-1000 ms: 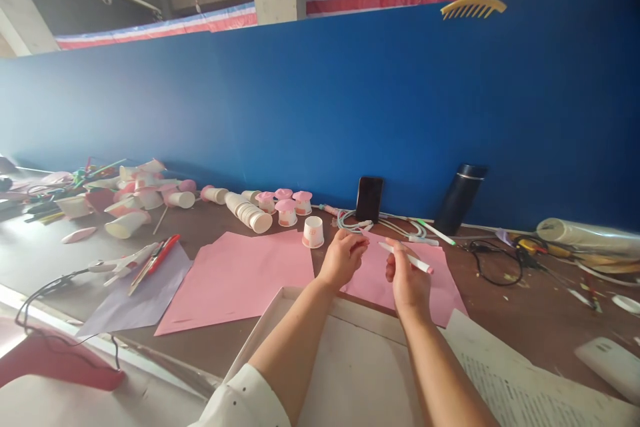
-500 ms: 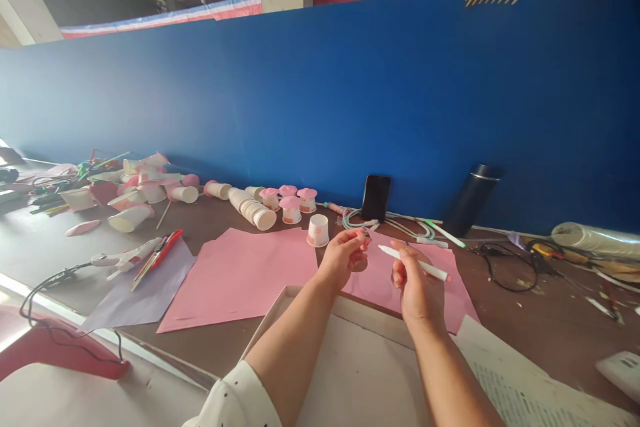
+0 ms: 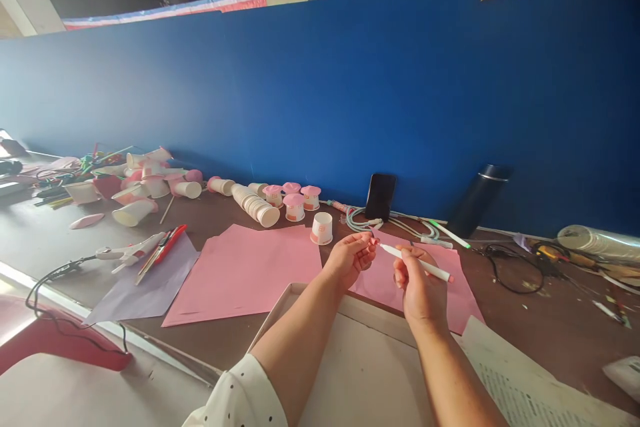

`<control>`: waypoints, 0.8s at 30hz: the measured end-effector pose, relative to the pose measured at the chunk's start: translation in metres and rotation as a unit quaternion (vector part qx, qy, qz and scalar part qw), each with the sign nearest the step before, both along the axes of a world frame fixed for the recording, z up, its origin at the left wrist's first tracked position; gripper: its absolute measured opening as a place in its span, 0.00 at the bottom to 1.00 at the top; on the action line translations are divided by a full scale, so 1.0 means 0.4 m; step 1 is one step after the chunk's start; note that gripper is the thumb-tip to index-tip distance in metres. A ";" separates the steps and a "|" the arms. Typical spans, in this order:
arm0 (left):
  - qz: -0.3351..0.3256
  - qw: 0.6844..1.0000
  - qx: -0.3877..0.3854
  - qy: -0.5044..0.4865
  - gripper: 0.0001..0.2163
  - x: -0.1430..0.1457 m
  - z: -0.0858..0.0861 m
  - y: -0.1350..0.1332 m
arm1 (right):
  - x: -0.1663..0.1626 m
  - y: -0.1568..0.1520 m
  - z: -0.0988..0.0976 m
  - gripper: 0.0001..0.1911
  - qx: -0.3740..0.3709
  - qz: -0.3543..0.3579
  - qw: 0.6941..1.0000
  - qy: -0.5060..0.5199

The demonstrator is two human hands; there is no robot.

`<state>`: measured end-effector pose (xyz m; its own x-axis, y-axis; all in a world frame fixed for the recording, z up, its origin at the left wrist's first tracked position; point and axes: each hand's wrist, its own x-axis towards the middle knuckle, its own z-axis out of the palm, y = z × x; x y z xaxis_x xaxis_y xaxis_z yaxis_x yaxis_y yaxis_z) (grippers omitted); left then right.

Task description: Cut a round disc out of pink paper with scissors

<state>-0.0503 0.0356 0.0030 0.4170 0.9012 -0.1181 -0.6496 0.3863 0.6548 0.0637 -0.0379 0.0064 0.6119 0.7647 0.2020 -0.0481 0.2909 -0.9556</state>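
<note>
My right hand (image 3: 420,287) grips a white marker pen (image 3: 436,271) with a pink end, its tapered tip pointing left. Close to that tip, my left hand (image 3: 349,259) is closed in a pinch on a small reddish-pink piece (image 3: 375,241), too small to make out its kind. The two hands are above a sheet of pink paper (image 3: 463,293). Just left of my left hand stands a paper cup (image 3: 321,229) with an orange print. Behind it are several small cups with pink tops (image 3: 295,201).
A shallow white box (image 3: 370,367) lies under my forearms. Further left are a pink paper stack (image 3: 245,273), a glue gun (image 3: 133,250), a red cutter (image 3: 167,245) and nested cups (image 3: 255,205). A phone (image 3: 381,197) and a black bottle (image 3: 480,200) lean on the blue partition (image 3: 320,93).
My left hand has turned slightly, and the reddish-pink piece in its fingertips now shows beside the marker tip. The view has shifted a little; the right hand keeps its grip.
</note>
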 end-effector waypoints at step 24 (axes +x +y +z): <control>-0.066 0.996 0.042 0.042 0.14 -0.017 -0.017 0.003 | -0.010 -0.008 0.015 0.27 -0.080 0.113 0.989 0.055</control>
